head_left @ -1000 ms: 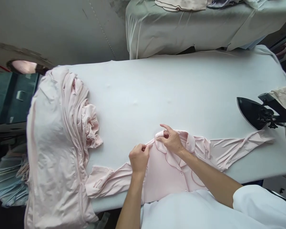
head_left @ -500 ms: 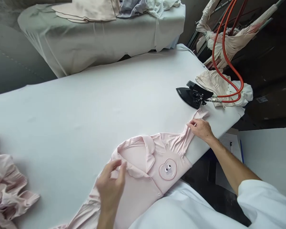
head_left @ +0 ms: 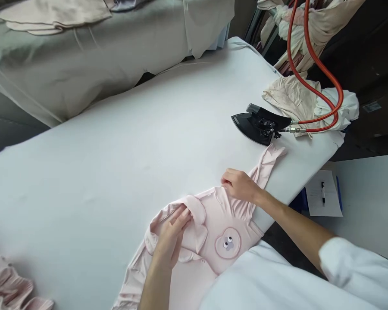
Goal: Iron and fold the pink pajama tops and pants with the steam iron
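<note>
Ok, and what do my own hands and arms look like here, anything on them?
Your left hand and right hand are bare, with no gloves to be seen. Both forearms are uncovered, with no watch or bracelet showing. A loose, plain white sleeve covers your upper right arm; the left sleeve is out of view.

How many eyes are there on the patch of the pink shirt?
2: the upper eye and, left below it, the lower eye, both on the patch of the pink shirt; none looks hidden.

The shirt [head_left: 212, 216] is pale pink, the iron [head_left: 258, 125] black, the hoses [head_left: 306, 28] orange-red.
</note>
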Available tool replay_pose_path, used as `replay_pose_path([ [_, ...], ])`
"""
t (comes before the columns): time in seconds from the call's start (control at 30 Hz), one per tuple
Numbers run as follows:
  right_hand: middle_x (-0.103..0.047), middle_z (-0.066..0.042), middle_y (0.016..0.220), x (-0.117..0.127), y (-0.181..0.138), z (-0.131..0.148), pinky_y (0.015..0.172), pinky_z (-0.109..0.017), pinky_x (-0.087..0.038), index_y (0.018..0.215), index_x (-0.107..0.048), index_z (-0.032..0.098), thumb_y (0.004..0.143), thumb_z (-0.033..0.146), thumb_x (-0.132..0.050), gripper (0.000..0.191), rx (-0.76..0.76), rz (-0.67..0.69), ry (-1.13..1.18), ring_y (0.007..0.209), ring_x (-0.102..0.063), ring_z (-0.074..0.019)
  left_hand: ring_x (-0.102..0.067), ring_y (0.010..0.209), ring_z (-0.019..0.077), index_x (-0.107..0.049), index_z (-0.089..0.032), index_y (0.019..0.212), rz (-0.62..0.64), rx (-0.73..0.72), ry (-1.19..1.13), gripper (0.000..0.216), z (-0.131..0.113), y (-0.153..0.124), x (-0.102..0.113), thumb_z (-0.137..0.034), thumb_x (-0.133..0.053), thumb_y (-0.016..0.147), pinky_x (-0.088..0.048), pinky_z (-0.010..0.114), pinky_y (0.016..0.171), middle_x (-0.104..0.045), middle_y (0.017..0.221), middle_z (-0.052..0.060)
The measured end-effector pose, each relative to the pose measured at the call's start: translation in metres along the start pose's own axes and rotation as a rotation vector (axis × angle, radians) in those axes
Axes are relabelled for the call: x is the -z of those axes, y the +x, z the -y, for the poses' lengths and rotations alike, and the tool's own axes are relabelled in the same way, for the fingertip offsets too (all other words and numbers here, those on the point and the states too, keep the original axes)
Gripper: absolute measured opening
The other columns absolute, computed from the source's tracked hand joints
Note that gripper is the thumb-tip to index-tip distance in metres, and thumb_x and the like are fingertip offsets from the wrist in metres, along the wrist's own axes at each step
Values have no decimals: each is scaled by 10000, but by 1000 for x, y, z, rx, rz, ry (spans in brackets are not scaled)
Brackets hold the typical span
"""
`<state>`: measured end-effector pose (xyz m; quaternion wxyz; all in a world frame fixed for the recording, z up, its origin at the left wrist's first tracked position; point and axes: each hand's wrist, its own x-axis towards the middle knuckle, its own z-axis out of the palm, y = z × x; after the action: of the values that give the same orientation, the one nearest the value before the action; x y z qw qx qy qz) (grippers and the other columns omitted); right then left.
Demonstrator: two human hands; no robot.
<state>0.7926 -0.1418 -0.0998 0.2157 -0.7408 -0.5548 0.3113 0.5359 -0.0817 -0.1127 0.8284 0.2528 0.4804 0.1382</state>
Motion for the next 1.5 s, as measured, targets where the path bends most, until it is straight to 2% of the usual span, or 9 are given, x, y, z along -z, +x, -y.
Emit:
replay_pose_path([
  [0.17, -674, -14, 653, -30, 0, 21, 548, -262, -474, 765, -680, 177, 760, 304, -677, 127, -389, 202, 584, 585, -637, -159, -574, 1195, 306, -715, -191, 870, 162, 112, -186, 347, -4, 21, 6, -476, -793, 690, -427, 457, 1069, -707, 1088, 115],
  [0.33, -584, 36, 494, -68, 17, 22, 559, -258, -471, 592, -541, 201, 625, 324, -816, 303, -541, -98, 268, 514, -582, -136, -543, 1232, 341, -695, -173, 804, 118, 77, -214, 346, -21, 33, 16, -471, -801, 666, -418, 500, 1086, -686, 1115, 125],
  [0.53, -657, -15, 610, -17, -2, 23, 504, -259, -502, 759, -644, 172, 678, 482, -799, 355, -485, -97, 585, 539, -619, -148, -556, 1225, 326, -705, -209, 1028, 239, 150, -142, 480, -5, 27, 17, -588, -715, 733, -427, 493, 1077, -683, 1132, 124],
  [0.67, -698, -54, 670, -6, -6, 19, 509, -259, -525, 794, -668, 142, 715, 465, -774, 349, -452, 227, 748, 567, -656, -159, -553, 1224, 359, -714, -197, 1021, 343, 272, -167, 725, 7, 40, 3, -817, -584, 668, -465, 514, 1030, -698, 1069, 150],
  [0.83, -650, -6, 567, -53, 11, 17, 443, -242, -457, 668, -558, 189, 647, 439, -819, 362, -716, -29, 512, 486, -626, -159, -479, 1314, 368, -702, -143, 1068, 316, 220, -290, 813, -7, 47, 12, -841, -494, 708, -398, 526, 1098, -666, 1172, 186],
  [1.03, -516, 28, 510, -72, 13, 25, 499, -258, -293, 580, -378, 225, 520, 601, -855, 610, -590, -231, -113, 529, -510, -149, -430, 1364, 352, -661, -151, 1199, 280, 159, -293, 792, -16, 29, 33, -788, -468, 771, -329, 520, 1153, -558, 1375, 175],
  [1.17, -521, 21, 544, -73, 15, 27, 526, -265, -254, 614, -409, 228, 565, 663, -807, 592, -589, -201, -215, 538, -469, -144, -570, 1196, 332, -594, -207, 1277, 63, -7, 62, 645, -12, 13, 36, -531, -695, 729, -418, 500, 1058, -589, 1341, 145],
  [1.33, -565, 9, 585, -57, 8, 25, 538, -256, -316, 628, -478, 221, 626, 592, -795, 488, -527, -147, -106, 583, -524, -153, -568, 1053, 309, -636, -253, 1174, -384, -509, 1164, 489, -19, 25, 32, -301, -690, 691, -398, 483, 959, -645, 1130, 105],
  [1.5, -552, 43, 509, -36, -35, 30, 548, -241, -428, 728, -604, 200, 841, 430, -645, 260, -158, -116, 151, 488, -521, -115, -595, 865, 216, -615, -219, 815, -483, -492, 1383, 195, -36, 57, 27, -370, -692, 718, -378, 414, 881, -631, 841, 13],
])
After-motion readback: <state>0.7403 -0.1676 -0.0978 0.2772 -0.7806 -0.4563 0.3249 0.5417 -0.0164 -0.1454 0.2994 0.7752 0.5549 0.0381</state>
